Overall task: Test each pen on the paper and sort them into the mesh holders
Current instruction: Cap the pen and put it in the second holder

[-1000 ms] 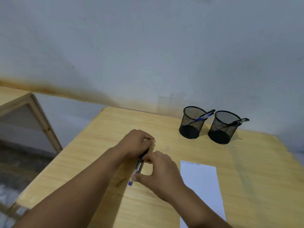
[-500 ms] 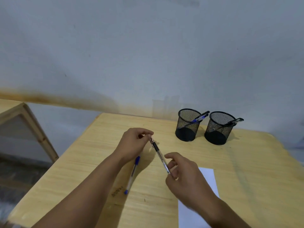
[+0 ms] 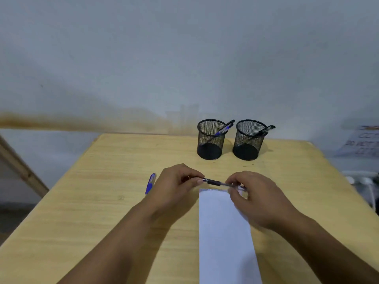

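A black-gripped clear pen lies level between both hands, just above the far end of the white paper strip. My left hand pinches its left end. My right hand pinches its right end, which the fingers partly hide. A blue pen lies on the wooden table left of my left hand. Two black mesh holders stand at the back: the left holder has blue pens in it, the right holder a black pen.
A wall rises right behind the table. A wooden frame leans at the far left. Beyond the table's right edge are a printed sheet and white cables.
Both hands moved right with the black pen, from the table's left part to over the paper's far end. The pen turned from slanted to level. The blue pen stayed on the table.
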